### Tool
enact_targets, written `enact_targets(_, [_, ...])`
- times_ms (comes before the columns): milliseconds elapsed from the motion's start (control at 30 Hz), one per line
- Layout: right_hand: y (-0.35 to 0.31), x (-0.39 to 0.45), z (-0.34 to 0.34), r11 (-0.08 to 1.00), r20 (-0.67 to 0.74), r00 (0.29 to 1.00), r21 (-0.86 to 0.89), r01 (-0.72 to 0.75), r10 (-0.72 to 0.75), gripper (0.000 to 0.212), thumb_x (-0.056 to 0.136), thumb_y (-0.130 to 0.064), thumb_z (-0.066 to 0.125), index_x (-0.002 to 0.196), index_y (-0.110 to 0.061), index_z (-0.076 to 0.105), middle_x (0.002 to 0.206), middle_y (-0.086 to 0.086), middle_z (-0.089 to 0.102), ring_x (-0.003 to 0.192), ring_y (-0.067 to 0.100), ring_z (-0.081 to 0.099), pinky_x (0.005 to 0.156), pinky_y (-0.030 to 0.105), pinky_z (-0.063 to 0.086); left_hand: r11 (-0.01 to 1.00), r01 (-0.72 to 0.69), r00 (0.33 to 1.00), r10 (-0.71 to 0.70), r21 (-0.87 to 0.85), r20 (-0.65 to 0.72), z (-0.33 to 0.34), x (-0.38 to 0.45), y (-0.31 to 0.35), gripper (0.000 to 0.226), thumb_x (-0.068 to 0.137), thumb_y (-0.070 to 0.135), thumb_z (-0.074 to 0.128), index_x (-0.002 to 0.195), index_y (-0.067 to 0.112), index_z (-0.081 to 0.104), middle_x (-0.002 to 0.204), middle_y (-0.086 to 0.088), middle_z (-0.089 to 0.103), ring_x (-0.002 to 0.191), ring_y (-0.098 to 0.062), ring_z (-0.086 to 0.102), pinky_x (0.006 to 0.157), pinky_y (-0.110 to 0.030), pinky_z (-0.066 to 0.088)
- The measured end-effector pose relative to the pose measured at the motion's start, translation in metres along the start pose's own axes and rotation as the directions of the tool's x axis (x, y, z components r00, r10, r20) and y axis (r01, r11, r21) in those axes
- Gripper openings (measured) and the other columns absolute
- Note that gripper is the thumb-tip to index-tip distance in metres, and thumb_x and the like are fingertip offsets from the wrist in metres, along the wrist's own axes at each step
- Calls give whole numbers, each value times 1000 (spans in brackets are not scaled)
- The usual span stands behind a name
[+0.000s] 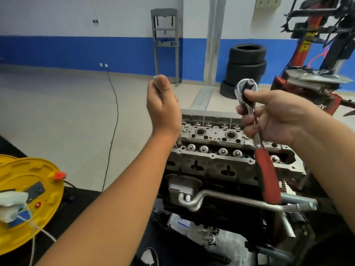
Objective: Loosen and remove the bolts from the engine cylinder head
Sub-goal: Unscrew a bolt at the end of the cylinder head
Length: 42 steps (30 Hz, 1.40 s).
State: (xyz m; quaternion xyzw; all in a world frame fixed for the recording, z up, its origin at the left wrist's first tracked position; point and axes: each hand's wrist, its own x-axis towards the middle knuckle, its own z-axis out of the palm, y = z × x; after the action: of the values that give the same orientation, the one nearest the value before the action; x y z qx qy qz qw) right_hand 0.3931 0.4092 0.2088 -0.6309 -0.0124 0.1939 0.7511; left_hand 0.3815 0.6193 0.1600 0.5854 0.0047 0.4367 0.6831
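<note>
Right hand (272,116) is wrapped round the neck of a ratchet wrench (258,143), head raised, red grip hung toward the near side. Left hand (163,100) is lifted at the left, fingers curled round something small and metallic, possibly a bolt; this cannot be told. Below and between both lies the cylinder head (221,148), long axis left to right, nearer the right hand.

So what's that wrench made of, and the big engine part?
The ratchet wrench looks like shiny chromed steel, mirror-bright at its head, with a red handle, probably rubber or plastic. The cylinder head looks like dull grey cast metal, maybe aluminium.
</note>
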Motion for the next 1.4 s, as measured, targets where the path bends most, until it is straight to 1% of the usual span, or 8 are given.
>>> enact_targets(233, [16,7,-5,999,36,999,14,-39,39,34,99,-45,58,122,-19,61,88,15,72,51,16,48,46,24,35,975,15,1000,-16,-223,-4,-14,20,8,47,104,58,30,78,21,41,64,-2,32,48,-15,26,41,-23,26])
enact_targets(500, [18,17,10,998,17,1000,-65,14,-13,28,93,-45,67,103,-19,68,85,7,73,48,14,47,47,26,35,960,83,986,-41,-267,159,-13,7,-21,51,102,61,29,66,30,46,55,5,34,39,-11,26,39,-19,26])
enact_targets(700, [25,23,16,992,-25,996,-93,86,-89,23,99,-36,64,112,-17,58,91,15,76,44,16,47,41,24,34,943,165,935,-57,-289,349,-20,17,-21,57,97,76,35,72,26,47,56,6,36,40,-9,26,41,-18,26])
enact_targets(800, [27,24,15,989,-39,992,-94,115,-119,27,98,-35,66,114,-15,58,92,17,76,44,17,47,41,24,34,947,150,916,-25,-284,400,-21,17,-17,55,82,83,47,71,29,48,57,7,37,39,-8,27,40,-17,26])
enact_targets(1000, [31,24,21,981,-77,979,-67,184,-189,24,93,-33,72,98,-16,57,87,18,75,45,20,48,43,24,35,965,2,950,81,-263,302,-5,-1,-12,61,85,80,49,75,20,41,57,7,36,43,-10,27,42,-20,26])
enact_targets(1167, [35,26,29,978,-93,974,-54,201,-206,26,91,-31,76,93,-16,54,87,19,76,45,21,49,43,25,36,964,91,922,13,-248,388,-13,11,-15,54,89,79,44,70,28,48,58,7,38,41,-8,29,40,-18,26])
enact_targets(1267, [37,26,29,976,-88,972,-49,213,-217,26,90,-28,78,87,-17,54,89,22,76,45,21,50,43,26,36,949,137,958,-54,-285,281,-23,20,-17,55,102,63,27,70,22,45,56,3,34,40,-11,25,40,-20,22])
enact_targets(1400, [36,26,26,969,-71,968,-63,238,-242,27,89,-25,78,88,-18,52,88,24,75,44,22,49,43,26,36,930,27,988,30,-366,150,-58,52,0,53,103,60,21,77,20,45,56,2,32,40,-13,22,43,-18,23])
